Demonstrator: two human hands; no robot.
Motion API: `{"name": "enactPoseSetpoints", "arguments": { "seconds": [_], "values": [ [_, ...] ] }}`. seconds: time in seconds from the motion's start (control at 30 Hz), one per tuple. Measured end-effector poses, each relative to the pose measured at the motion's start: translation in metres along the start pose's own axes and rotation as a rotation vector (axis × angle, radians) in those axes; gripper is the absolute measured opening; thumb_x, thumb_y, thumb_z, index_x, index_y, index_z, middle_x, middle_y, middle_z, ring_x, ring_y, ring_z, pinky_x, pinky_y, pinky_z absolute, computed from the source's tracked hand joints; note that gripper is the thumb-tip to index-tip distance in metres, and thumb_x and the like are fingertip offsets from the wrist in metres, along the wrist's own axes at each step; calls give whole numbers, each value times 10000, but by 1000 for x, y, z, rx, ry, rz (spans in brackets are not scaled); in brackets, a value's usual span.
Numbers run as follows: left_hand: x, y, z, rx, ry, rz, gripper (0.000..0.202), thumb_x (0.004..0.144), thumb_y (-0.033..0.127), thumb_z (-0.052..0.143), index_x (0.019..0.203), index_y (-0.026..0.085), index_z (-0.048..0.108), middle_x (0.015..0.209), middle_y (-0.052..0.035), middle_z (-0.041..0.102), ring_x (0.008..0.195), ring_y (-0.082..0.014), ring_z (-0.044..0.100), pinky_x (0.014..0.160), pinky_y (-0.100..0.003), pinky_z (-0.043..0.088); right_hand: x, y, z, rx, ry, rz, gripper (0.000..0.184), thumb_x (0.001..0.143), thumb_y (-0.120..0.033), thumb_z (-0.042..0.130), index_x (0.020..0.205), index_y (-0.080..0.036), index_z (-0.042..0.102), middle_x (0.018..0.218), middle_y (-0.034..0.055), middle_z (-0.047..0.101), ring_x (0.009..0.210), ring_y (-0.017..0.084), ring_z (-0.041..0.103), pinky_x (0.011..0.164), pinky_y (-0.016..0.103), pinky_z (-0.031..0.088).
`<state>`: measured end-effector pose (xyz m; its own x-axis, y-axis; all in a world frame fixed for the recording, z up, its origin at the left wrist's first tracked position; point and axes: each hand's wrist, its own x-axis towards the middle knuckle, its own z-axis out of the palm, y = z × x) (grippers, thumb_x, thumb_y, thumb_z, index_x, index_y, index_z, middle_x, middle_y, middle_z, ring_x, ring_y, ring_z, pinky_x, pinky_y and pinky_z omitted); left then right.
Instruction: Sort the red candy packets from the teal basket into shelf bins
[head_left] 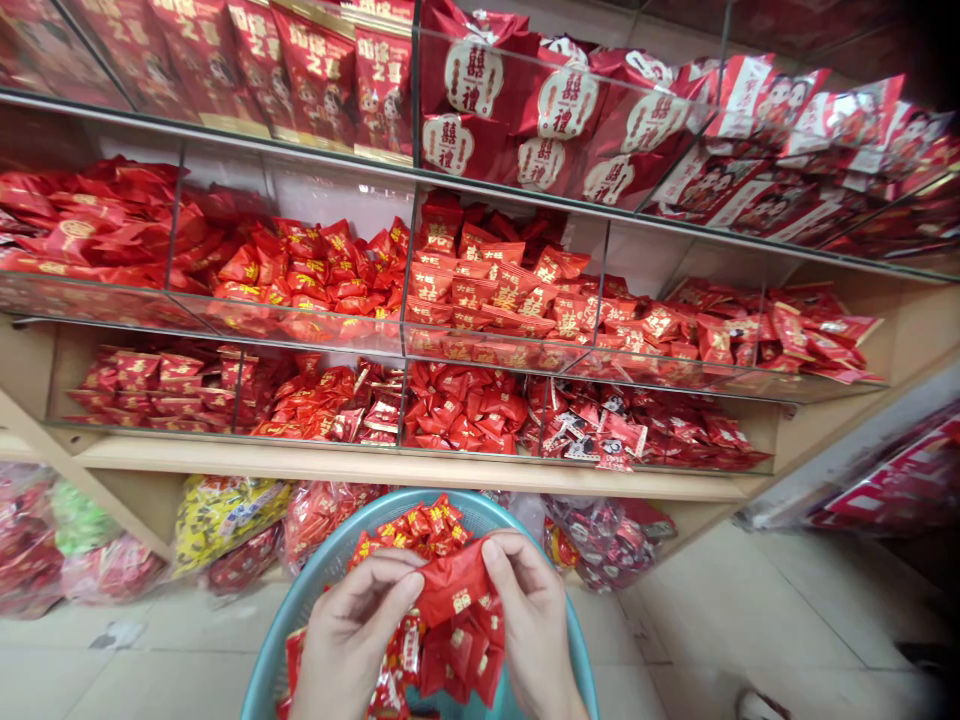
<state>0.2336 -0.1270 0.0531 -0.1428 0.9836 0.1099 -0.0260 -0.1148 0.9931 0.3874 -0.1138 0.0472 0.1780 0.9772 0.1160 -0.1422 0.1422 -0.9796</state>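
Between both hands I hold a small red candy packet (452, 583) with gold print, stretched level over a teal plastic basket (279, 640). My left hand (358, 620) pinches its left end between thumb and fingers. At the other end, my right hand (529, 610) grips it the same way. Under the hands, loose red packets (457, 655) lie in the basket, some dark red, some brighter with gold print. The hands hide part of the basket's contents.
Wooden shelves (420, 468) with clear dividers rise ahead, filled with red wrapped sweets (465, 405). Larger red packets (476, 80) fill the top row. Below stand plastic bags of sweets, including a yellow one (229, 515). A shoe (759, 705) shows on the tiled floor.
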Motion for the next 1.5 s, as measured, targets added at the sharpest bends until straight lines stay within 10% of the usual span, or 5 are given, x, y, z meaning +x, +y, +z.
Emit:
{"name": "enactPoseSetpoints", "arguments": {
  "seconds": [0.67, 0.97, 1.13, 1.3, 1.5],
  "values": [
    [5, -5, -2, 13, 90, -47, 181, 740, 356, 667, 684, 184, 660, 772, -23, 684, 739, -163, 630, 683, -212, 516, -1, 14, 7, 171, -10, 210, 272, 765, -463, 642, 784, -192, 631, 742, 2, 629, 676, 141, 546, 644, 241, 449],
    [-5, -13, -19, 647, -138, 855, 252, 804, 113, 583, 988, 258, 675, 936, -55, 692, 892, -184, 628, 777, -259, 508, -3, 6, -5, 401, -256, 495, 546, 847, -624, 398, 905, -131, 625, 602, 50, 649, 516, 135, 586, 513, 239, 463],
    [-8, -29, -15, 849, -182, 1044, 238, 840, 135, 535, 994, 261, 665, 830, -12, 704, 838, -155, 625, 853, -264, 472, 0, 6, -7, 363, -299, 520, 485, 839, -572, 477, 813, -114, 635, 611, 51, 655, 500, 119, 595, 467, 205, 467],
    [-16, -31, -11, 841, -217, 1014, 286, 904, 124, 433, 997, 249, 673, 846, -21, 702, 885, -154, 614, 927, -303, 424, 0, 15, -6, 370, -211, 538, 282, 770, -420, 658, 830, -149, 608, 605, -1, 639, 480, 104, 587, 433, 185, 457],
    [-19, -30, -9, 576, 28, 726, 271, 808, 183, 608, 1057, 275, 665, 983, -57, 677, 962, -207, 616, 860, -323, 495, -2, 14, -4, 351, -221, 418, 262, 780, -401, 653, 871, -156, 630, 662, 2, 638, 530, 108, 597, 477, 201, 472]
  ]
}}
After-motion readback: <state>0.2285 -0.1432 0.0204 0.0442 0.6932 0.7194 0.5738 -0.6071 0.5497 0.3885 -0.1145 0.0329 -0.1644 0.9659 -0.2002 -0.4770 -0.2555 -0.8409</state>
